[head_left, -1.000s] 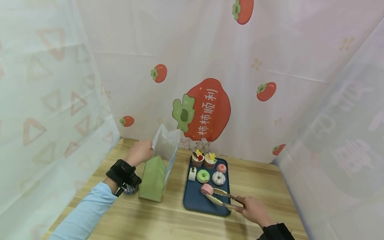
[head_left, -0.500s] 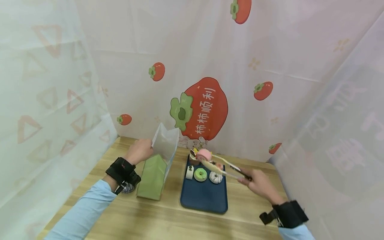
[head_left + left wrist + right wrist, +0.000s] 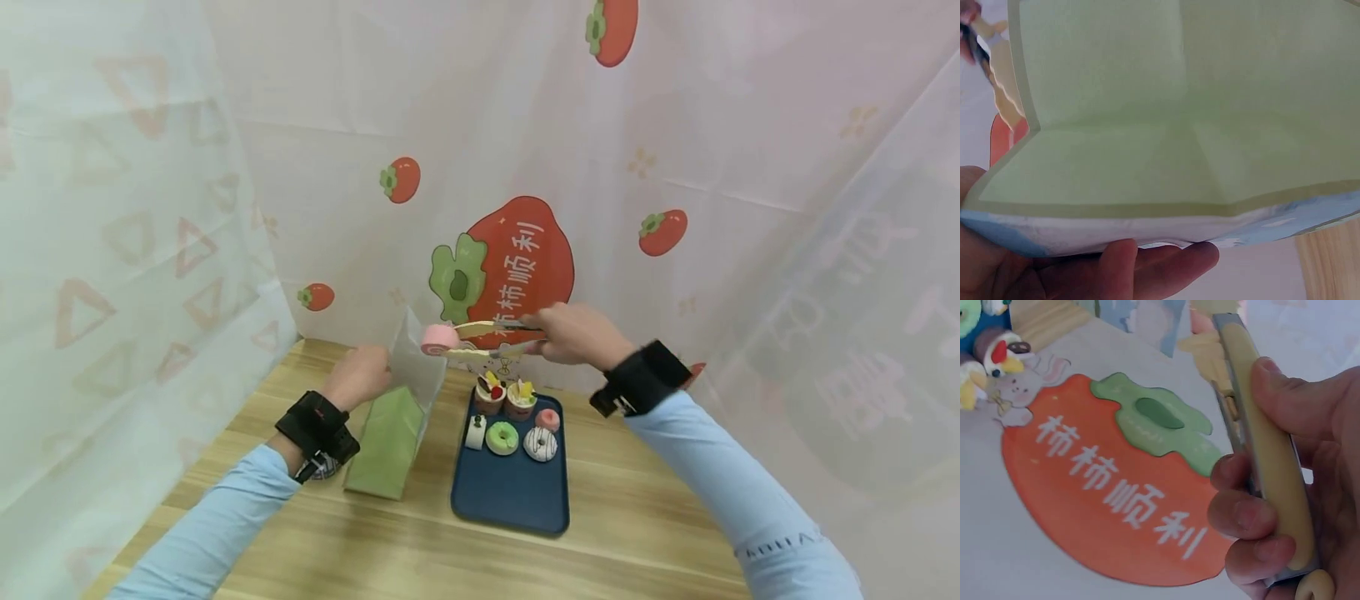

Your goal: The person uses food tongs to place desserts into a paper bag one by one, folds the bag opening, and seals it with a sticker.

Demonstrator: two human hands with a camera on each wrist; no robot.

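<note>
My left hand (image 3: 360, 375) grips the rim of a green paper bag (image 3: 386, 450) that stands upright with its top open. In the left wrist view, the fingers (image 3: 1175, 269) lie along the outside of the bag's edge. My right hand (image 3: 577, 333) holds food tongs (image 3: 1275, 462), fingers curled round the handles. Between the tongs' tips is a pink Swiss roll (image 3: 438, 339), raised in front of the bag's white inner wall in the head view. A dark blue tray (image 3: 510, 496) lies on the table to the right of the bag.
On the tray sit two cream-topped cupcakes (image 3: 490, 398), a white cake piece (image 3: 476, 433), a green donut (image 3: 502, 438), a striped white donut (image 3: 540, 445) and a small pink one (image 3: 548, 419). A dark striped item (image 3: 324, 468) sits partly hidden behind the left wrist. Printed cloth (image 3: 315, 208) encloses the table.
The right hand has lifted the pink Swiss roll off the tray with the tongs and carried it up and leftward to the bag. The left hand has stayed at the bag's rim.
</note>
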